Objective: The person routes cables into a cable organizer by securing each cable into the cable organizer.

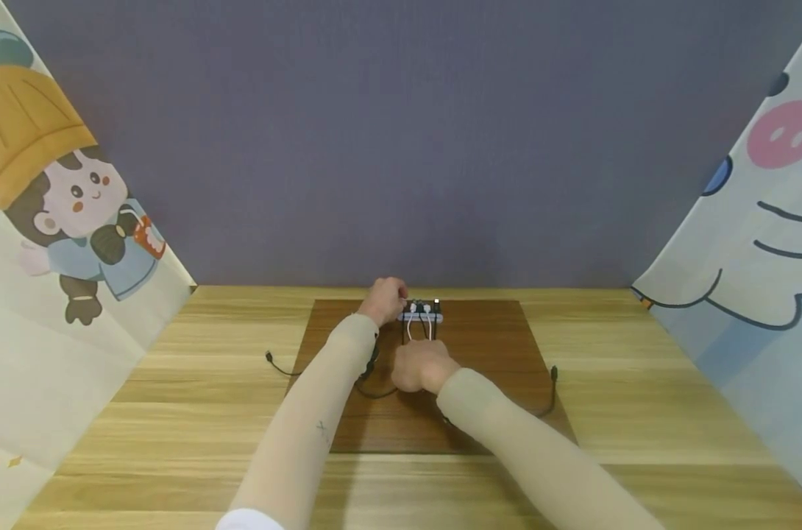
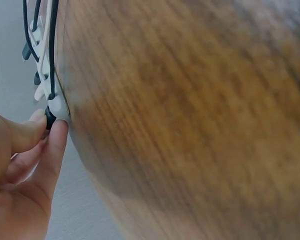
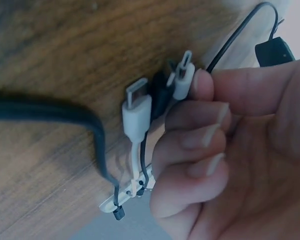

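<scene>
At the back edge of the dark board stands a white cable holder [image 1: 430,319], with black and white cables seated along it. My left hand [image 1: 384,300] is at its left end, thumb and fingers pinching a small black connector [image 2: 50,119] right against the holder. Nearer to me, over the board, is my right hand [image 1: 419,366], its fingers curled. Its thumb and a fingertip pinch a black cable [image 3: 235,36], which arcs away from them. Close beside those fingertips are a white connector [image 3: 184,81], a black one [image 3: 161,92] and a larger white connector [image 3: 136,111].
The brown board [image 1: 480,427] lies on a light wood table [image 1: 176,442] before a grey back panel [image 1: 414,147]. Loose cable ends with black plugs lie out left [image 1: 268,357] and right [image 1: 554,374]. Cartoon-printed side panels flank the table.
</scene>
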A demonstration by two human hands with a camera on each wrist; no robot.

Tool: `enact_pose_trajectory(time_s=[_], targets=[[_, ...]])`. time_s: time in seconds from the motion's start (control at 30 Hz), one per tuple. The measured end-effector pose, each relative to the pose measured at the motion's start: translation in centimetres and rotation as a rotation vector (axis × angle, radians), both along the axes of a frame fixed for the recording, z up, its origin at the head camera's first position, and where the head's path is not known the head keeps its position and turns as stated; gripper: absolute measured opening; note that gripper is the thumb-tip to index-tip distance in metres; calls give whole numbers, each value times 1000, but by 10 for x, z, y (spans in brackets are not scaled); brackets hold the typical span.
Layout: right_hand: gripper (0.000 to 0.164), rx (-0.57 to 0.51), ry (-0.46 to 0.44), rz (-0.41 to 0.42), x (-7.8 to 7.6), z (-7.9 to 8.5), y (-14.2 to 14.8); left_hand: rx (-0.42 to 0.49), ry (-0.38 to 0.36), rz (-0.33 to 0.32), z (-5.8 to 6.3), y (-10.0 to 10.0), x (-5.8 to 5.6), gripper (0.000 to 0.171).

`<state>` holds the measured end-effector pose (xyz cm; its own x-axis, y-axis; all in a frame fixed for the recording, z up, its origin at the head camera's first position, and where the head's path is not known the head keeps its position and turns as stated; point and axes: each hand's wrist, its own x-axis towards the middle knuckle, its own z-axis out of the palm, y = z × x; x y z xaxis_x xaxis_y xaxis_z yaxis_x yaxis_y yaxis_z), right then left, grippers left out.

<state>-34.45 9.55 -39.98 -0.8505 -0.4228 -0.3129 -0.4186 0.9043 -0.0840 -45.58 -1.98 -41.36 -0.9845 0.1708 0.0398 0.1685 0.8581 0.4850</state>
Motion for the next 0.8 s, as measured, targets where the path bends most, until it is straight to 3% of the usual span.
enact_pose_trajectory(time_s=[0.17,0.47,0.63,0.8], targets=[[30,-16,5,17,2,0,5,-18,-1,-6,-3,1,1,27],[26,-247,-58,16,4,-2,27,-9,-19,-19,6,-6,14,38],[16,-288,-35,-5,5,-4,35,-26,4,-58,9,-8,20,32],[18,-299,-14,8,6,-8,35,-45,7,-102,6,-9,25,20]])
